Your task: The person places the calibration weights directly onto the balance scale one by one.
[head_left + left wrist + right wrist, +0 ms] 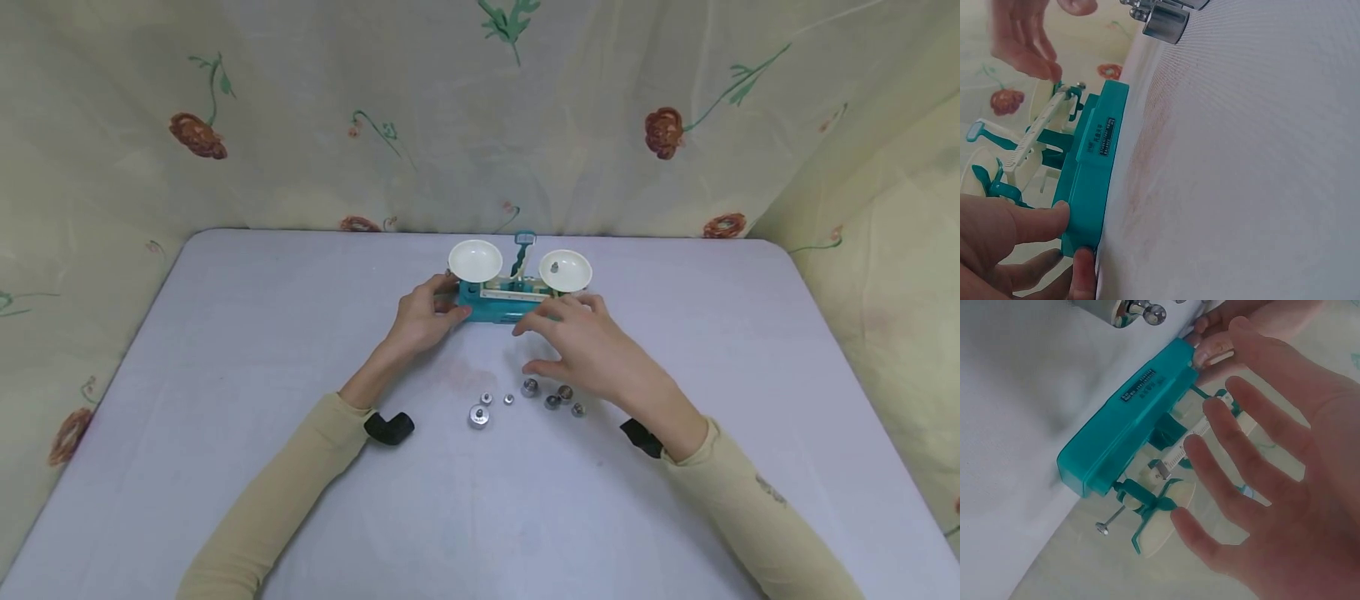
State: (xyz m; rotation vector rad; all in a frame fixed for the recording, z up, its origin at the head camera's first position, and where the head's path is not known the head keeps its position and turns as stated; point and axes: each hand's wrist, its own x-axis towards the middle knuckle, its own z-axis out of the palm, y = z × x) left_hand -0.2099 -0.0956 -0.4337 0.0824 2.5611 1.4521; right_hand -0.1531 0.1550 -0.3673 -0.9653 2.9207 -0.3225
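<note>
A teal balance scale [495,312] with two white pans stands near the far edge of the table. My left hand [423,318] grips the left end of its base, thumb on the front face and fingers around the end, as the left wrist view shows. The left pan [475,261] bears nothing visible. In the right pan [576,273] sits a small metal weight [554,267]. My right hand [588,342] hovers in front of the scale's right side, fingers spread and holding nothing. In the right wrist view those fingers [1229,487] overlap the beam and right pan.
Several metal knobbed weights lie on the table in front of the scale, among them a large one [478,417], a small one [508,399] and a mid-sized one [530,387]. A flower-patterned curtain [450,108] hangs behind the white tabletop [300,317].
</note>
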